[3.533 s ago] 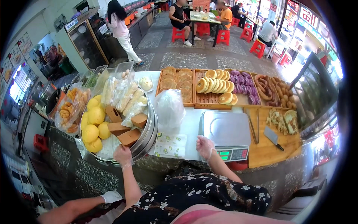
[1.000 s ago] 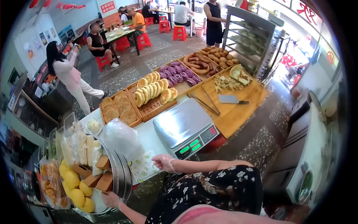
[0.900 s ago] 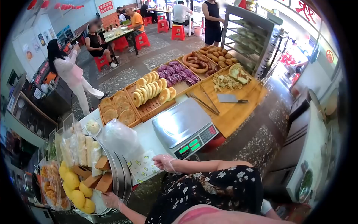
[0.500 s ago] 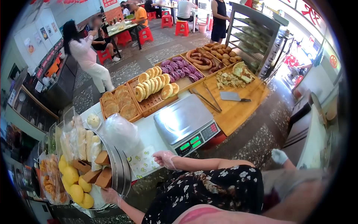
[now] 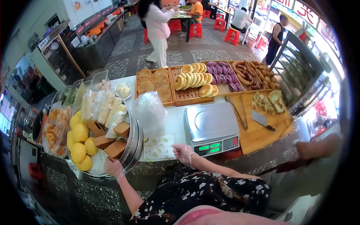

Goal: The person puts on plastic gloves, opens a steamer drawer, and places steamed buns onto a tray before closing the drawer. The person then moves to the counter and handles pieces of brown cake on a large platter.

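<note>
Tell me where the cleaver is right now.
In the head view, the cleaver lies on the right, on the wooden board, just right of the tongs and nearer you than the chopped pieces.

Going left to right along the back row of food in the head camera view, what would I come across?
A whitish bun, flat brown cakes, golden-topped pale cakes, purple pieces, brown coils, small brown rounded pieces, then the shelved cabinet.
</note>
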`<act>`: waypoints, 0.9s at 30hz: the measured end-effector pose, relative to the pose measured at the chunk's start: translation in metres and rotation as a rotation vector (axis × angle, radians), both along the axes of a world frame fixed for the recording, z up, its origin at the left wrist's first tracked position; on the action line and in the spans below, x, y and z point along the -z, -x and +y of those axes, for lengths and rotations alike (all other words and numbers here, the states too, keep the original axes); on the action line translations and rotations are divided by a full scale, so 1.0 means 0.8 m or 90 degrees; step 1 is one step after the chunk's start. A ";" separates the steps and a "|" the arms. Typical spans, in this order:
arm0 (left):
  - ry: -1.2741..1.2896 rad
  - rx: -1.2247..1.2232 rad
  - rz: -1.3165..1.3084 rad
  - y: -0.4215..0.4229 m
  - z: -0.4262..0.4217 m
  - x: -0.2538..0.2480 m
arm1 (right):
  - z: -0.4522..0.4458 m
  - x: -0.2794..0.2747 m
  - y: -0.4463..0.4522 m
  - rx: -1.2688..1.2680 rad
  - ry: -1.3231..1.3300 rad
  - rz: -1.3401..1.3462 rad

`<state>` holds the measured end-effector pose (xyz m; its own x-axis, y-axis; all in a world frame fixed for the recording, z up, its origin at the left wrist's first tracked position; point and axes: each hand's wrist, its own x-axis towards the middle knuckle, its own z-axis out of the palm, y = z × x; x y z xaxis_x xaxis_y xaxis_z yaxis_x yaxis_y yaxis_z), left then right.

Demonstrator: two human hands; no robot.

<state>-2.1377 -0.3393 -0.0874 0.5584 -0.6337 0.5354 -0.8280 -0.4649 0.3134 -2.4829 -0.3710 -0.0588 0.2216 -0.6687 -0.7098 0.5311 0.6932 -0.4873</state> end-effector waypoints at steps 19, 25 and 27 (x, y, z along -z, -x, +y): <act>0.040 -0.003 -0.063 0.000 0.000 0.004 | 0.001 -0.012 -0.008 -0.018 -0.021 0.042; 0.046 0.003 -0.075 -0.003 0.000 0.008 | 0.002 -0.001 -0.007 -0.023 -0.023 0.035; 0.055 0.008 -0.067 -0.001 0.000 0.006 | 0.002 0.000 -0.007 -0.023 -0.024 0.034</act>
<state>-2.1367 -0.3393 -0.0923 0.4884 -0.5888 0.6440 -0.8640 -0.4297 0.2624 -2.4773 -0.3695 -0.0589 0.2068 -0.6335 -0.7456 0.4792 0.7300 -0.4873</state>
